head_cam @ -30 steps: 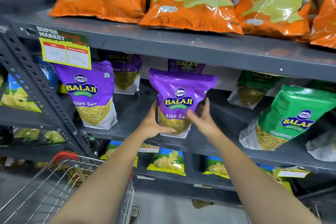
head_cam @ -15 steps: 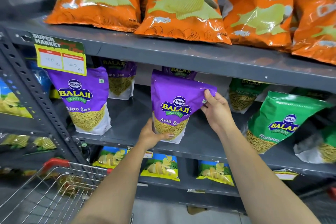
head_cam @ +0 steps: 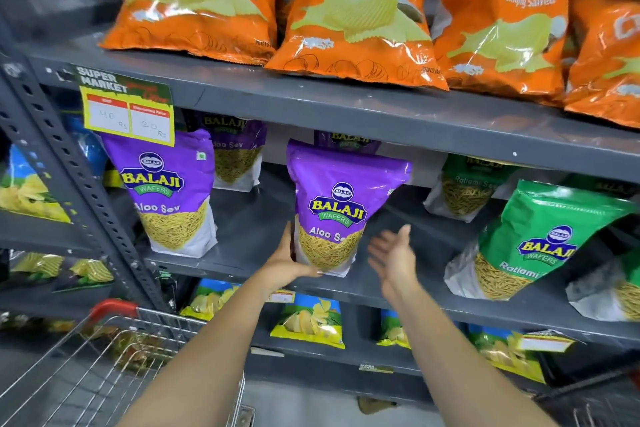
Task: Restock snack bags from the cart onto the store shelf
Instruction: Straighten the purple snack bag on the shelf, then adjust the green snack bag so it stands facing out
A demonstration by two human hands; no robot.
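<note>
A purple Aloo Sev bag (head_cam: 341, 204) stands upright on the grey middle shelf (head_cam: 249, 253), near its front edge. My left hand (head_cam: 289, 262) grips the bag's lower left corner, thumb along its side. My right hand (head_cam: 394, 258) hovers open and slightly blurred just right of the bag, apart from it, palm facing left. A second purple Aloo Sev bag (head_cam: 166, 191) stands to the left on the same shelf. The wire cart (head_cam: 114, 354) with a red handle sits at lower left; its contents are hard to make out.
Orange Crunchem chip bags (head_cam: 360, 14) line the shelf above. Green Ratlami Sev bags (head_cam: 540, 239) stand to the right. More purple bags (head_cam: 235, 152) stand behind. Blue-and-green chip packs (head_cam: 308, 321) fill the lower shelf. A yellow price tag (head_cam: 126, 111) hangs at upper left.
My right hand let go of the bag's upper right corner and dropped down to its right, open. The bag stays upright, with my left hand still on its lower left.
</note>
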